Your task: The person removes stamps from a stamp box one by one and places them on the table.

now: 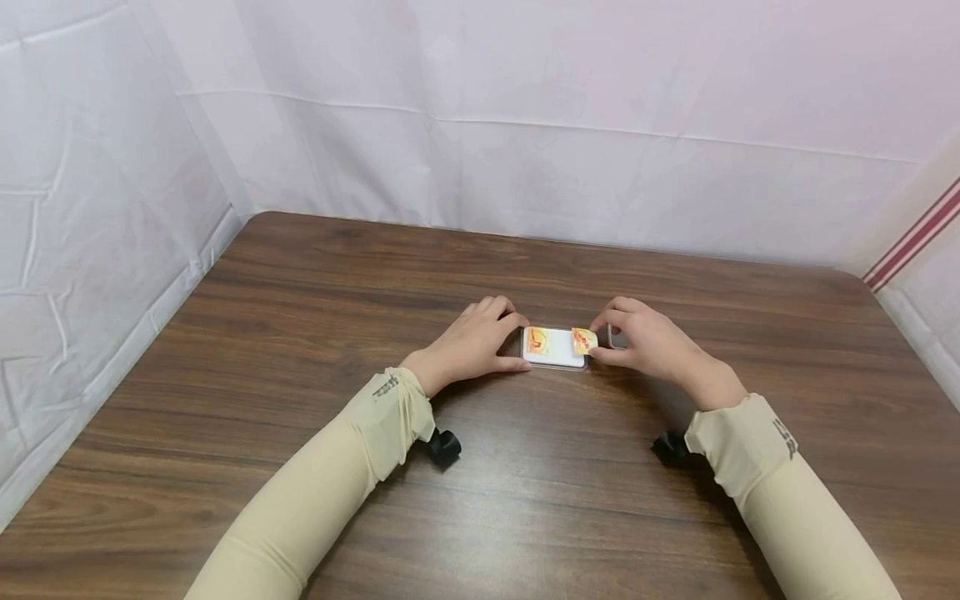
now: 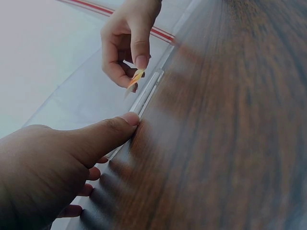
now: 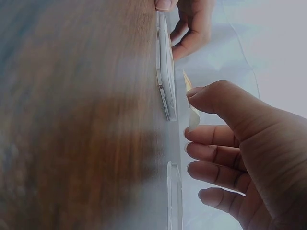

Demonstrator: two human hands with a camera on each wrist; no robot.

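White flat case (image 1: 553, 352) lies near the middle of a dark wooden table (image 1: 525, 500), with an orange sticker (image 1: 536, 339) at its left end. Left hand (image 1: 472, 342) steadies that left end, thumb and fingertips curled against its edges. Right hand (image 1: 648, 342) pinches a second orange sticker (image 1: 584, 340) between thumb and forefinger at the case's right end, its corner lifted off the surface. A second flat piece (image 3: 174, 196) rests on the table under the right hand's fingers. White cloth (image 1: 525, 125) walls the table.

Sticker (image 1: 584, 340) print too small
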